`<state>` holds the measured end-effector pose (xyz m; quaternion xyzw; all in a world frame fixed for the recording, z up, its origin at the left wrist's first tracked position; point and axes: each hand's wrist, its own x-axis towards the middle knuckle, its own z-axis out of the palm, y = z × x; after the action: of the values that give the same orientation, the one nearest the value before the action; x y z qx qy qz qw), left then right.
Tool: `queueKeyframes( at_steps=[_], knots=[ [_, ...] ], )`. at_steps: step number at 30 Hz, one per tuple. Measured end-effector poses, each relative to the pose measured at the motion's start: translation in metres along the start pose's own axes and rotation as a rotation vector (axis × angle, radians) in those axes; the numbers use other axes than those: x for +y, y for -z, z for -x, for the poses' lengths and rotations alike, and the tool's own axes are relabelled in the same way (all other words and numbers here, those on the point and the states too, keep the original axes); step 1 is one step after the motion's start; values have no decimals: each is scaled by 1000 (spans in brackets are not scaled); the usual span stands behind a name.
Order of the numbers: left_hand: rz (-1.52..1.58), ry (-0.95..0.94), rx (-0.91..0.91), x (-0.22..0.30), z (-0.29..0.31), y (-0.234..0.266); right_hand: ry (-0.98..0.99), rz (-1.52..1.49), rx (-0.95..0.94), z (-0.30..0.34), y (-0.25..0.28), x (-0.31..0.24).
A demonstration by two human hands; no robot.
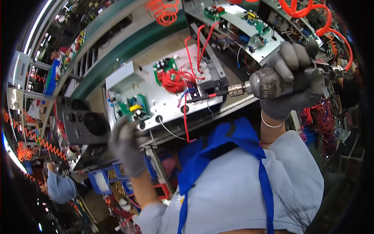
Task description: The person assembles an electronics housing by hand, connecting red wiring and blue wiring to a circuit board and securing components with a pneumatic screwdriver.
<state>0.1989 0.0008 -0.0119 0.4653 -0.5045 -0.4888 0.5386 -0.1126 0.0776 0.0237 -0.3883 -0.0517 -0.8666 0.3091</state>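
My right hand (290, 82), in a grey glove, is wrapped round a worn, dark air screwdriver (267, 83). The tool lies sideways, its metal collar (236, 89) and dark bit end pointing left at the near right corner of a white metal chassis (163, 99). On the chassis are green circuit boards (134, 107), a coil of red wire (172, 81) and a silver metal bracket (125, 76). My left hand (128, 146), also gloved, hovers by the near left edge of the chassis. Its fingers are loosely bent, apart and somewhat blurred, with nothing visible in them.
Another chassis with boards (249, 29) stands at the back right. Coiled orange-red air hoses (298, 9) hang above it. A black unit with round fan openings (85, 123) sits at the left. Blue parts bins (102, 181) are below the bench. Another person (62, 187) is at far left.
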Motion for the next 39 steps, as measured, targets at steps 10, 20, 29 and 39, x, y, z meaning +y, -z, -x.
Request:
queueKeyframes(
  at_steps=[10,20,29,39],
  knots=[
    [611,640,-568,-25,28,-146,-22,1,181,13,23,-63],
    [742,697,-556,-37,44,-166,95,60,249,28,56,-78],
    [573,665,-501,-39,46,-175,134,83,319,22,68,-71],
    [-655,-399,-474,-17,-8,-137,269,70,540,0,99,-82]
  ],
)
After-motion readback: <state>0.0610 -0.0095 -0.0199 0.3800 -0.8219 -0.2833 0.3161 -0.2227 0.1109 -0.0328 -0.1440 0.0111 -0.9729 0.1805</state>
